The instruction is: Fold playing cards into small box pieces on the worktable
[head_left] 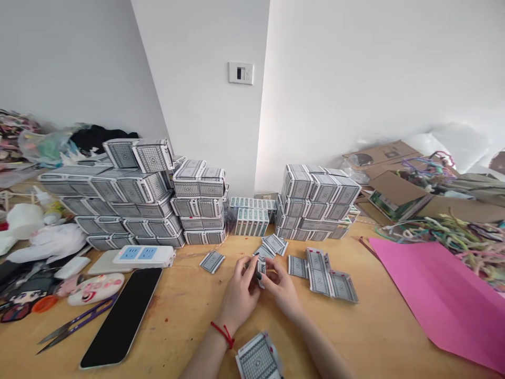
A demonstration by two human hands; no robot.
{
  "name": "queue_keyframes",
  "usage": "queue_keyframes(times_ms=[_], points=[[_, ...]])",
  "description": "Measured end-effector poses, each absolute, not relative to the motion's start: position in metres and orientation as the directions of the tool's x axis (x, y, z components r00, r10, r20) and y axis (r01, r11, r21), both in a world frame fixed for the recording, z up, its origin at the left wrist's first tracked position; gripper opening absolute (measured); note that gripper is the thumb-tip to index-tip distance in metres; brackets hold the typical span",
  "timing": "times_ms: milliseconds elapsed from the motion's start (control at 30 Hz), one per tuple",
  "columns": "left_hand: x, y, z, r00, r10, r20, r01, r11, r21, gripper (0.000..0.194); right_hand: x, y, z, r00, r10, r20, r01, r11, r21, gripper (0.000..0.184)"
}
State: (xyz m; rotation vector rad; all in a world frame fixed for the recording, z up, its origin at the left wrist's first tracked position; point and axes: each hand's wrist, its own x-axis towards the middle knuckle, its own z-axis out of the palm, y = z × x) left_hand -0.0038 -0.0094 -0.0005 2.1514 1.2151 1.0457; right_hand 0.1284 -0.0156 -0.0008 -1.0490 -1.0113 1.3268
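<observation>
Above the middle of the table, my left hand (241,288) and my right hand (282,290) meet with their fingertips closed on a grey-patterned playing card (261,267). My fingers cover part of it, so I cannot tell whether it is one card or several. Just beyond my fingers lie loose playing cards (275,243), and a single card (212,261) rests to the left. Right of my right hand is a group of joined, folded cards (321,273) with small red spots along the edges. Another folded card piece (259,358) lies between my forearms.
Stacked card blocks stand at the back left (145,189) and back right (321,195), with banded green-and-white bundles (252,218) between. On the left are a black phone (122,316), thread snips (79,322) and a white power strip (144,255). A pink sheet (445,295) covers the right side.
</observation>
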Motion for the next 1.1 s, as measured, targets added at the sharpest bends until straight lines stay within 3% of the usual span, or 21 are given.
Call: queue_keyframes(times_ms=[367,633,900,1100], points=[[-0.005,-0.009,0.002,0.342,0.853,0.395,0.496,-0.521,0.695,0.054,0.129,-0.018,0.003,-0.108,0.994,0.016,-0.160,-0.002,-0.987,0.040],[-0.009,-0.010,0.006,0.375,0.840,0.392,0.450,-0.535,0.716,0.057,0.132,-0.019,0.007,-0.149,0.988,0.029,-0.216,-0.004,-0.976,0.041],[-0.008,-0.012,0.007,0.417,0.822,0.387,0.412,-0.551,0.725,0.066,0.131,-0.022,0.010,-0.274,0.949,-0.155,-0.443,-0.268,-0.856,0.037],[-0.008,-0.012,0.011,0.391,0.810,0.438,0.438,-0.582,0.685,0.061,0.130,-0.026,0.026,-0.359,0.920,-0.159,-0.472,-0.325,-0.819,0.031]])
